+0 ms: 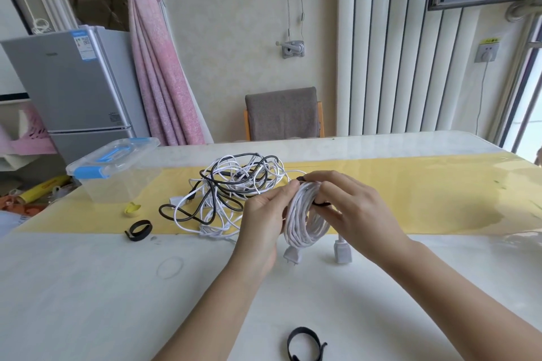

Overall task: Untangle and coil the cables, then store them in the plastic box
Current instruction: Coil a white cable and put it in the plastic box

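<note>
A coiled white cable (305, 223) hangs between my hands above the table, its plug (291, 255) and socket end (341, 253) dangling. My left hand (265, 218) grips the coil's left side. My right hand (349, 205) pinches a black strap (321, 204) that wraps round the coil. Behind the coil lies a tangle of white and black cables (231, 190) on the yellow runner. The clear plastic box (117, 173) with blue latches and its lid on stands at the table's left edge.
Two more black straps lie on the white table (410, 302): one strap (138, 230) left of the tangle, another strap (305, 344) near the front edge. A yellow clip (132, 209) sits by the box. A grey chair (283, 114) stands behind the table.
</note>
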